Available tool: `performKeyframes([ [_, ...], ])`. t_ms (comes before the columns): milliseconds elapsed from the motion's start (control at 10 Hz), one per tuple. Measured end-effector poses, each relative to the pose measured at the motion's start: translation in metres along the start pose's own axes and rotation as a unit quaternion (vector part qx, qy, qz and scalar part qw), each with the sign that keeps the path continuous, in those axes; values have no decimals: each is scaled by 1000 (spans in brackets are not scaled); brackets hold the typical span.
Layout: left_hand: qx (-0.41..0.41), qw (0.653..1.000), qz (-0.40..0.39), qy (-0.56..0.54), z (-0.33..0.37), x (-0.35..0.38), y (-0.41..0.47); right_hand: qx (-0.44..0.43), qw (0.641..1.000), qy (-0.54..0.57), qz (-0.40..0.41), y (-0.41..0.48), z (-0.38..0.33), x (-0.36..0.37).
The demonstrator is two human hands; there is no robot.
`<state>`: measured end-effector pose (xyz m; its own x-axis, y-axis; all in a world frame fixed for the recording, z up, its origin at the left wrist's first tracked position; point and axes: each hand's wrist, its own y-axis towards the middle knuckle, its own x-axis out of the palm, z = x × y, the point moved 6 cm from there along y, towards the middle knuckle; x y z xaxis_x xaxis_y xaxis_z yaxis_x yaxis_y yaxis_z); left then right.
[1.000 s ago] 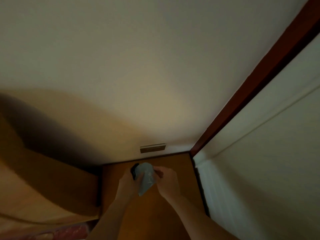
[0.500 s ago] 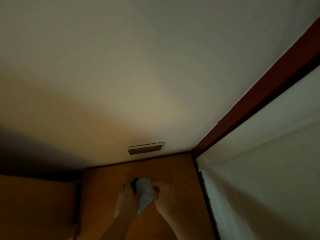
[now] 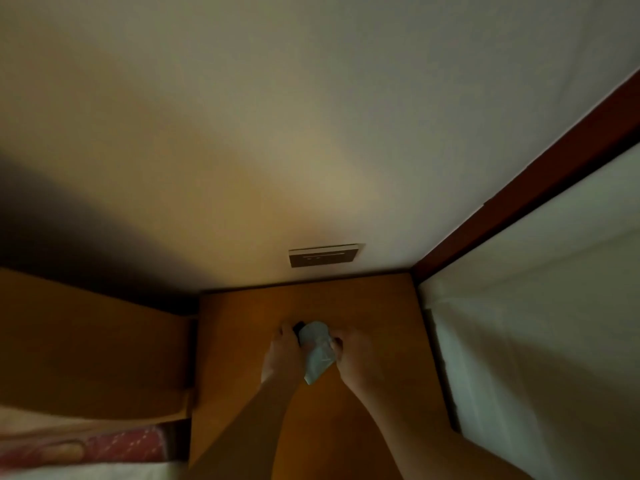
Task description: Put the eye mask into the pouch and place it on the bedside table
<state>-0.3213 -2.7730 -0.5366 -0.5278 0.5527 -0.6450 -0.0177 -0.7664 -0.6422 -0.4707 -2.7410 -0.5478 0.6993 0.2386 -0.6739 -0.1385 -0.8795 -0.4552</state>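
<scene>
A pale grey-blue pouch (image 3: 317, 351) is held between both hands over the wooden bedside table (image 3: 374, 306). My left hand (image 3: 282, 355) grips its left side, where a dark piece, apparently the eye mask (image 3: 297, 328), shows at the pouch's upper edge. My right hand (image 3: 356, 358) pinches the pouch's right edge. The room is dim, and I cannot tell how much of the mask lies inside the pouch or whether the pouch touches the tabletop.
A wall switch plate (image 3: 323, 255) sits just above the table's back edge. A white-sheeted bed (image 3: 540, 341) with a dark red headboard strip (image 3: 519, 181) runs along the right. A wooden headboard (image 3: 90, 341) and red patterned bedding (image 3: 128, 445) lie on the left.
The view has shifted, showing more of the left headboard again. Both hands stay on the pouch over the table, with hardly any change in grip.
</scene>
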Motion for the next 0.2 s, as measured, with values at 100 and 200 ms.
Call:
performKeyframes([
  [100, 11, 998, 5, 58, -2, -13, -2, -7, 1000, -18, -12, -6, -17, -12],
  [200, 25, 992, 45, 117, -4, -38, -7, -10, 996, -93, 3, -14, -30, -35],
])
